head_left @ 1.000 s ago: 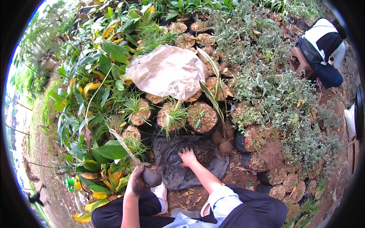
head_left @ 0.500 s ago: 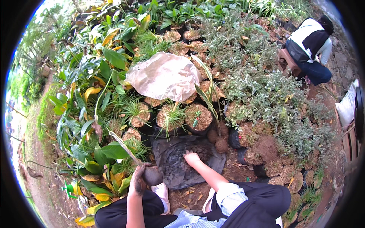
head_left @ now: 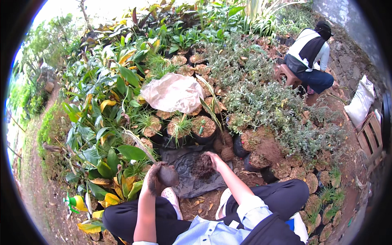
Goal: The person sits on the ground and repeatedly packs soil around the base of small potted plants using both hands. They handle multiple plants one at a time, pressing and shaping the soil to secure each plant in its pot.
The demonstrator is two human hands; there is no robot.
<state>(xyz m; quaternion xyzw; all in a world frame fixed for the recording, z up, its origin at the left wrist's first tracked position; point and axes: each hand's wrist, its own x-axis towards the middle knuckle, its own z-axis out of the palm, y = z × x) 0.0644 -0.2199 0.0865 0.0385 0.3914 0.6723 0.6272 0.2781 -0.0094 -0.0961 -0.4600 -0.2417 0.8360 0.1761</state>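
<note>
Beside sheet: clutching ball with curled left fingers; touching soil with half-bent right fingers, can't tell if gripping.

Sits with knees apart, the smudged left hand curled by the black sheet's left edge, the right hand bent near its far right corner.

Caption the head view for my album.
Left hand holds a plant ball; right hand touches soil on dark sheeting.
</note>
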